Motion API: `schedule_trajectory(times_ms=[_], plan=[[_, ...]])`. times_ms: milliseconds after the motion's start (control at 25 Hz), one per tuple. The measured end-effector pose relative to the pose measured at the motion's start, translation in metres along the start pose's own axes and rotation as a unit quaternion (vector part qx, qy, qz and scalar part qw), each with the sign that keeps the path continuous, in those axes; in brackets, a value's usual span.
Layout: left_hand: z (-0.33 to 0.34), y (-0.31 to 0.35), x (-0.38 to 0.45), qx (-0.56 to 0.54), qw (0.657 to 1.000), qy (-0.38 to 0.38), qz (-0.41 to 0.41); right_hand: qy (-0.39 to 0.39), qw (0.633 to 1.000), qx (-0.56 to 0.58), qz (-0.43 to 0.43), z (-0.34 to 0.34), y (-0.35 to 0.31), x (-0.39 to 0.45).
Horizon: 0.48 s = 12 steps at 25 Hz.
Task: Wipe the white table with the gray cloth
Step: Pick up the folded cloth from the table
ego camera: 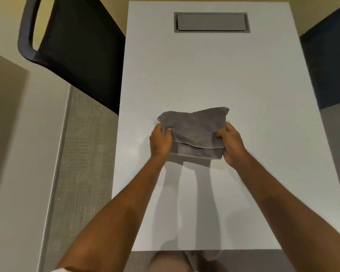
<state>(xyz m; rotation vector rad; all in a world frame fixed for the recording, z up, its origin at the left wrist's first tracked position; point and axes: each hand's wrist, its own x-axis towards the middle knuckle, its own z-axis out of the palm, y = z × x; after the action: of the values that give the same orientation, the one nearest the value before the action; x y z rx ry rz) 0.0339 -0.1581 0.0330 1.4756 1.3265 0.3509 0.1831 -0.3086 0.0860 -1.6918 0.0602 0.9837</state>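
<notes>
A gray cloth (pixel 194 130), folded in layers, is held over the middle of the white table (pixel 214 75). My left hand (pixel 160 141) grips its left edge, thumb on top. On the opposite side, my right hand (pixel 231 143) pinches the right edge. The cloth's near fold hangs just above the tabletop and casts a shadow below it; its far corners stick up.
A gray rectangular hatch (pixel 211 22) is set into the table's far end. A black mesh chair (pixel 77 50) stands at the table's left side, and a dark chair (pixel 330 61) at the right. Carpet runs along the left edge.
</notes>
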Motion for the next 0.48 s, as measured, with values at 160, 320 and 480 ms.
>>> schedule_trajectory(times_ms=[160,320,480], plan=[[0.041,-0.004,-0.082,0.016,0.998,-0.053,0.023,0.041,0.999,0.012,-0.01,-0.083,0.037,-0.06],[0.088,-0.018,-0.17,0.075,0.989,-0.114,0.06,0.084,0.994,0.074,0.011,-0.169,0.098,-0.131],[0.128,-0.037,-0.251,0.129,0.971,-0.185,0.074,0.143,0.982,0.118,0.045,-0.233,0.173,-0.193]])
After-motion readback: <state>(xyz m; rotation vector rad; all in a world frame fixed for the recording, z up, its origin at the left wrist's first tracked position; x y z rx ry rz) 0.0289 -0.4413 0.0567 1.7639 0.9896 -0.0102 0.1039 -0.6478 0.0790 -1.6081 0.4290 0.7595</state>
